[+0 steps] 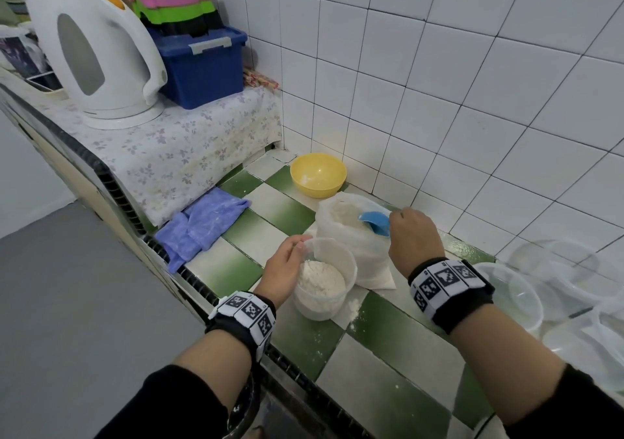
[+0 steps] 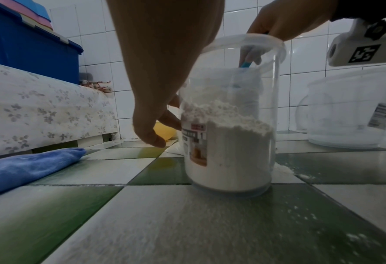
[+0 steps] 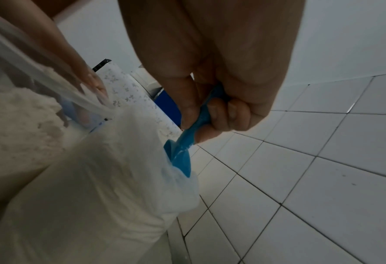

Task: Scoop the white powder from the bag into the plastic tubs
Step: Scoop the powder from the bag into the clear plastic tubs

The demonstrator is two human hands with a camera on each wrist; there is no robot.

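Gripping the scoop (image 1: pixel 376 223) inside the bag (image 1: pixel 347 256) with right hand (image 1: pixel 415 236); left hand (image 1: pixel 282 269) holds the part-filled tub (image 1: pixel 337 307) by its rim on desk (image 1: pixel 388 354).

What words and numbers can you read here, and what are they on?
"1": on the sticker of the powder tub; its other print is too blurred.
Label on the clear tub to the right: too blurred to read.
Wristbands: black-and-white code squares, no words.
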